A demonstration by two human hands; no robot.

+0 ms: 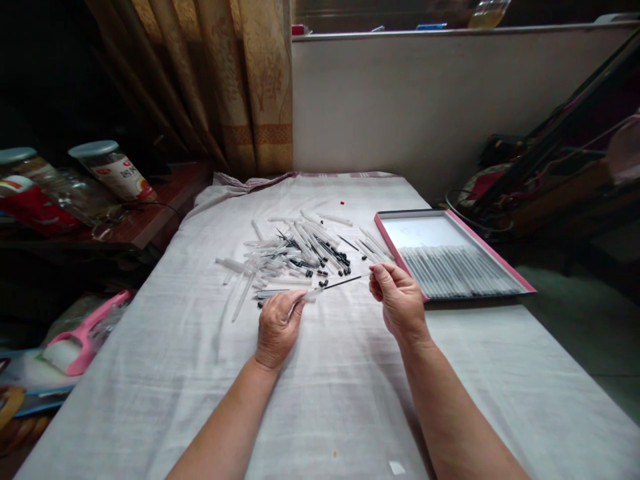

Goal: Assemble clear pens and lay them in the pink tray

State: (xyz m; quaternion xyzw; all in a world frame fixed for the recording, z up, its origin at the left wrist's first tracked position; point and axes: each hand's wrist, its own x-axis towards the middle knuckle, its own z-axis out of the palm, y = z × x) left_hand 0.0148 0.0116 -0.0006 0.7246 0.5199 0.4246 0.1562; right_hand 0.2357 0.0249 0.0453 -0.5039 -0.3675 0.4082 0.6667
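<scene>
Head view: the left hand [280,327] curls closed around a smooth, translucent pen tube [313,294], while the right hand [403,300] pinches the clear end of a slim, straight refill [344,283], black along its middle. The refill stretches between the two hands, its far tip near the tube's mouth; I can't tell whether it's inside. Just beyond, frosted cylindrical barrels [270,257] lie heaped with stubby black caps [345,271] on wrinkled white cloth [330,393]. Beside the right hand sits a shallow, pink-edged box [493,250] holding slender pens [455,272] in a row.
</scene>
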